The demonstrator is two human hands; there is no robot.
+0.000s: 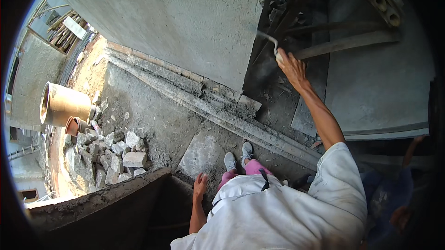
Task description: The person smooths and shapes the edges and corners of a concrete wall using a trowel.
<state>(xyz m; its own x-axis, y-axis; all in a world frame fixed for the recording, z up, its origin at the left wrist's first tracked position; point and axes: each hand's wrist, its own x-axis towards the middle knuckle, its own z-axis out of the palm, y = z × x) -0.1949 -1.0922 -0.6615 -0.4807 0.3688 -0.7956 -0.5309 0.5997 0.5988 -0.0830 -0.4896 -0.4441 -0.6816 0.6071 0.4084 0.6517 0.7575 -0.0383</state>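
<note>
Head view: a grey plastered wall (185, 18) dominates the upper middle, its right edge meeting a dark recess. Grey ground (148, 90) spreads out from the wall's lower edge. Long mortar-crusted poles (208, 111) lie on it, slanting along that lower edge and on past the wall's lower right corner. Toward the ground's left edge sits a heap of broken rubble (111, 157), with a tan cylindrical pot (67, 105) just beside it. A pale flat slab (199, 155) lies between the poles and the person's left hand (200, 186), whose fingers are loosely parted, with nothing visible in them. The right hand (293, 67) reaches up, fingers curled closed around the handle of a trowel (274, 40). Its bent metal shank points at the wall's right edge; the blade is blurred, so contact cannot be told.
</note>
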